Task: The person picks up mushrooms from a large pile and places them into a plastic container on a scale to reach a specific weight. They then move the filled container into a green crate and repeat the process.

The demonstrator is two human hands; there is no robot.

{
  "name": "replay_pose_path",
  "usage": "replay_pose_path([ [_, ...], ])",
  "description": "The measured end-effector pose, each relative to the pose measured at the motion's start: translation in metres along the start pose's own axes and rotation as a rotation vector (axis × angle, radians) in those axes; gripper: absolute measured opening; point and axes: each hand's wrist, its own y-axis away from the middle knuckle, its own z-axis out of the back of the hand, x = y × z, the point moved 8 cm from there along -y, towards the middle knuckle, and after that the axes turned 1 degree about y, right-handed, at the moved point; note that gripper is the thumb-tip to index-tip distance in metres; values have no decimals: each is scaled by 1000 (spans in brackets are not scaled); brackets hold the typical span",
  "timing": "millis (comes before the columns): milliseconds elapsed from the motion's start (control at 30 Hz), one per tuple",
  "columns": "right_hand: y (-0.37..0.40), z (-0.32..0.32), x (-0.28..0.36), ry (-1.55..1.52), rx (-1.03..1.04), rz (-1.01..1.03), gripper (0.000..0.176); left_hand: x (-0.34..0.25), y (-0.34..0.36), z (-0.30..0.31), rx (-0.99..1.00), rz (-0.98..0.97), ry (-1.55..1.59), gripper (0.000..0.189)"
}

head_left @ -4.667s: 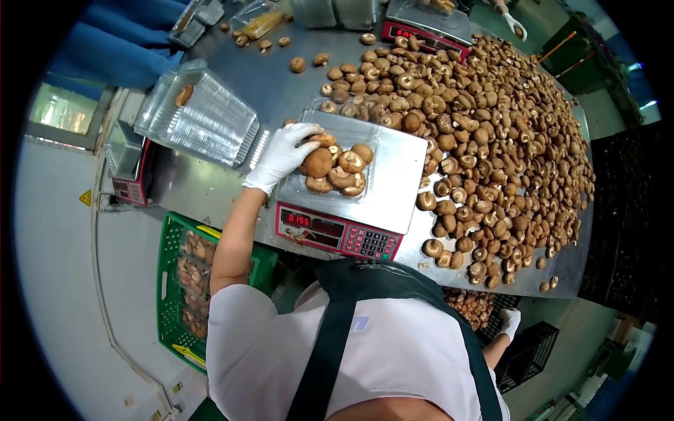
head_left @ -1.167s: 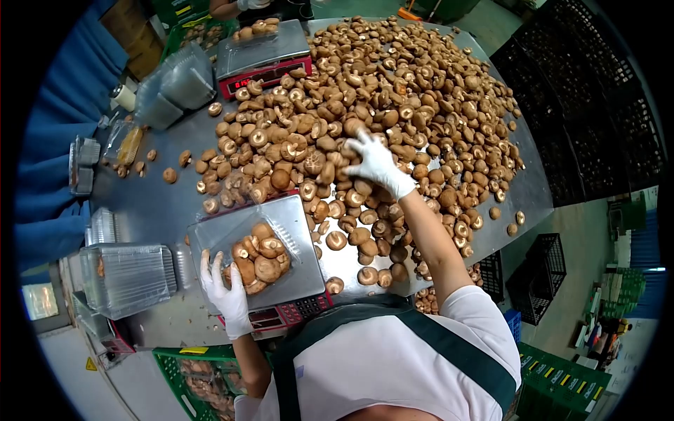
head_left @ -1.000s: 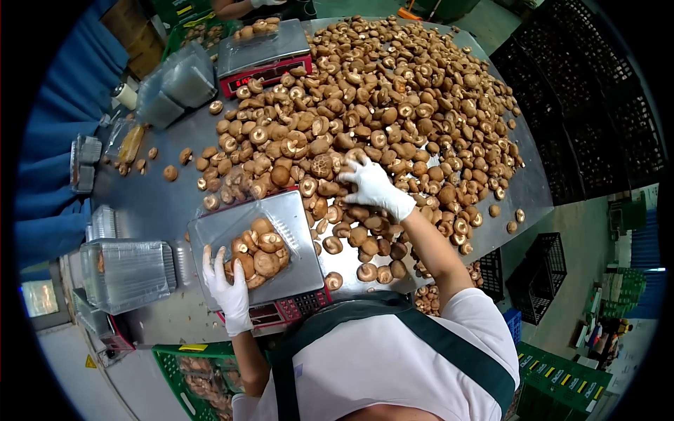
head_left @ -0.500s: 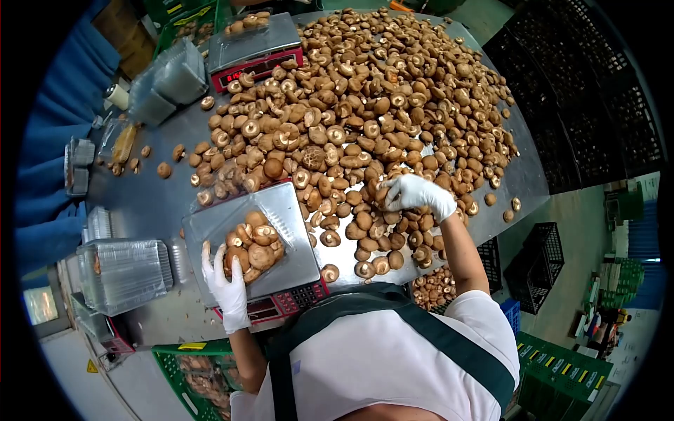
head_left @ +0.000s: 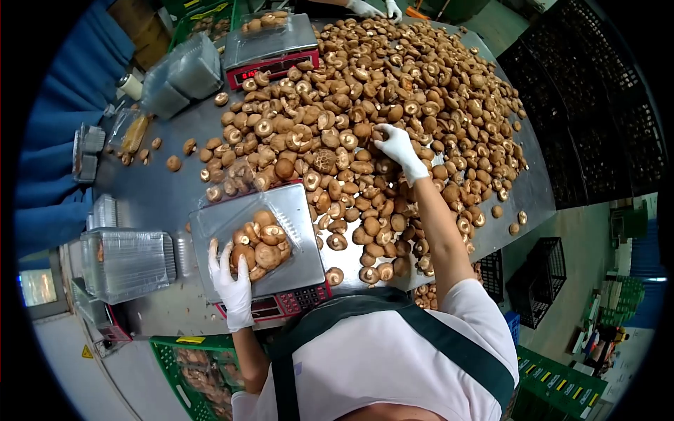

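Observation:
My left hand (head_left: pixel 233 286), in a white glove, has its fingers spread against the near left side of a clear plastic tray (head_left: pixel 279 219), touching the brown mushrooms (head_left: pixel 267 255) in it. The tray rests on the steel plate of a red scale (head_left: pixel 307 270). Over the large heap of shiitake mushrooms (head_left: pixel 330 102), my gloved right hand (head_left: pixel 399 149) has its fingers curled down at a mushroom (head_left: pixel 363 131). The palm side of that hand is hidden.
A second red scale (head_left: pixel 270 56) holds another tray at the back. Stacked clear trays (head_left: pixel 130 263) stand at the left, more (head_left: pixel 184 76) behind. Another person's gloved hands (head_left: pixel 375 10) are at the far edge. Black crates (head_left: pixel 579 98) rise at the right; a green crate (head_left: pixel 175 375) sits below.
My right hand has moved farther away over the heap, its arm stretching out. My left hand stays at the tray. The other person's gloved hands have come into view at the far edge.

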Motion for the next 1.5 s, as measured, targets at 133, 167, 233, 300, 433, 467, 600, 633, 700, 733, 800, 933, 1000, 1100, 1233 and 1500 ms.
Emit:
replay_pose_path([
  [133, 58, 3, 26, -1146, 182, -15, 47, 1, 4, -3, -1, 16, -4, 32],
  [167, 71, 2, 36, -1220, 218, 21, 48, 1, 3, -4, 1, 15, 14, 31],
  [233, 93, 1, 57, -1282, 291, 72, 49, 0, 2, -3, 0, -10, 7, 31],
  [300, 111, -3, 80, -1349, 341, 56, 50, -2, 2, -1, -11, -46, 5, 31],
  [433, 133, -25, 124, -1376, 417, 166, 65, -8, 6, 3, -48, -81, 0, 32],
  [467, 139, -31, 137, -1344, 428, 202, 67, -10, 7, 4, -52, -93, -10, 32],
  [600, 155, -58, 183, -1031, 491, 172, 58, -2, 14, 17, -125, -101, 22, 32],
  [633, 162, -63, 198, -989, 507, 213, 54, 2, 14, 23, -161, -93, 28, 31],
  [700, 174, -66, 232, -786, 460, 370, 52, 10, 14, 35, -211, -77, 25, 31],
  [733, 178, -68, 247, -664, 400, 461, 52, 15, 13, 41, -224, -54, 32, 30],
  [800, 187, -78, 272, -497, 309, 633, 52, 22, 12, 49, -244, -26, 36, 30],
  [933, 206, -90, 321, -218, 100, 885, 50, 37, 9, 58, -277, 28, 64, 27],
  [1000, 209, -134, 326, 160, 18, 1100, 52, 51, 4, 54, -257, 87, 181, 28],
  [1100, 199, -146, 323, 191, 63, 1018, 59, 82, -10, 39, -207, 236, 465, 33],
  [1233, 180, -93, 305, -77, 83, 875, 55, 104, -31, 29, -94, 520, 870, 45],
  [1500, 152, -13, 196, -404, 81, 229, 42, 117, -83, 1, 101, 633, 1096, 46],
])
